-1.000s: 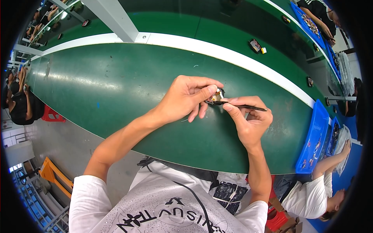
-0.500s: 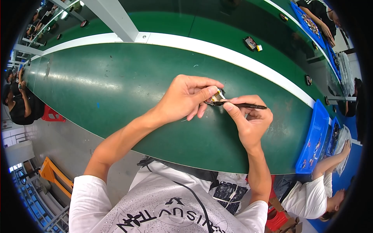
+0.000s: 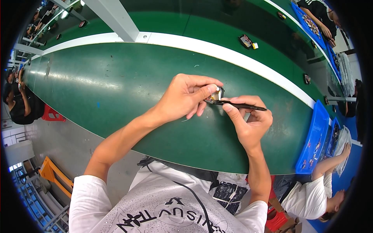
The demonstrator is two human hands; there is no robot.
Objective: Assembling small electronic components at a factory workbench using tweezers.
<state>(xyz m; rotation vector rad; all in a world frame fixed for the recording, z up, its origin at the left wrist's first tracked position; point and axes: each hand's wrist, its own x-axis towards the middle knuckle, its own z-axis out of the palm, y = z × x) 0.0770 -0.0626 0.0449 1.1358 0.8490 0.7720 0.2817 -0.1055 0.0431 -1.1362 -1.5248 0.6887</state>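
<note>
My left hand (image 3: 186, 97) is closed round a small black-rimmed device casing (image 3: 222, 93), just above the green bench. Something pale with a bit of yellow shows inside the casing; the fingers hide much of it. Black tweezers (image 3: 244, 105) lie between the thumb and fingers of my right hand (image 3: 252, 120). Their tip reaches the lower edge of the casing, beside my left fingertips. What the tip grips, if anything, is too small to tell.
A green bench (image 3: 116, 85) lies beneath my hands. Beyond its white rail (image 3: 186, 42), a green belt carries device casings (image 3: 245, 41). A blue tray (image 3: 314, 139) of small parts stands at the right, near another person's arm (image 3: 330, 163). A white post (image 3: 112, 17) rises at the far side.
The casings on the belt have shifted slightly left. The casing in my left hand has turned a little, showing more of its black rim. My hands stay nearly in place.
</note>
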